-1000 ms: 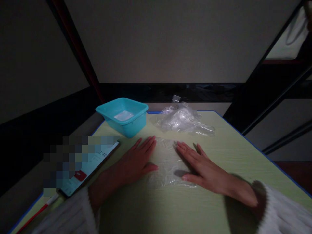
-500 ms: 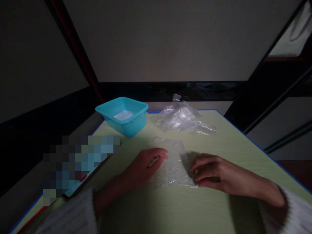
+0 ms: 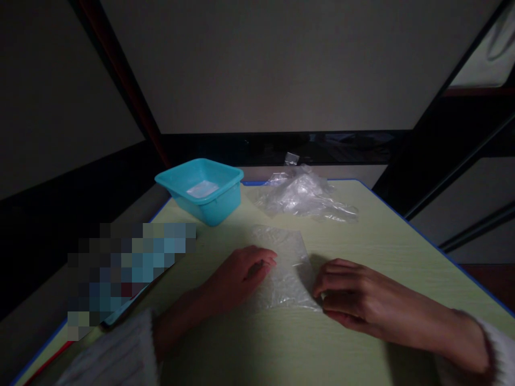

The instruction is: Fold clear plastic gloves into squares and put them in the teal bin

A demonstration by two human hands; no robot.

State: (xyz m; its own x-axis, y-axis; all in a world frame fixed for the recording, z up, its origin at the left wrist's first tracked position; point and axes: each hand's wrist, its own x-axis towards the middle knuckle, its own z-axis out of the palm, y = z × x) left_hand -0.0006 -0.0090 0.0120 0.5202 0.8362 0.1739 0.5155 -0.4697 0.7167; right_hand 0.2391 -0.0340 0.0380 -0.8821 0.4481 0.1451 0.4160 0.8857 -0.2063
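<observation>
A flat clear plastic bag (image 3: 287, 276), slightly wrinkled, lies on the table between my hands. My left hand (image 3: 237, 279) rests over its left side, palm down. The fingers are loosely bent, with a gap between thumb and forefinger, and nothing shows in them. At the bag's lower right corner is my right hand (image 3: 354, 300), its fingers curled and the thumb close to the forefinger. The corner of the bag runs to these fingertips, which partly hide it.
A turquoise plastic basin (image 3: 223, 206) with a pale flat piece inside stands at the back left. Right of it lies a crumpled heap of clear plastic bags (image 3: 301, 195). A blurred-out object (image 3: 137, 273) lies along the left edge of the table (image 3: 257, 354). A wall rises behind.
My right hand has shifted slightly down and turned, its fingers still at the bag's corner. The left hand stays nearly in place, and the bag lies as before.
</observation>
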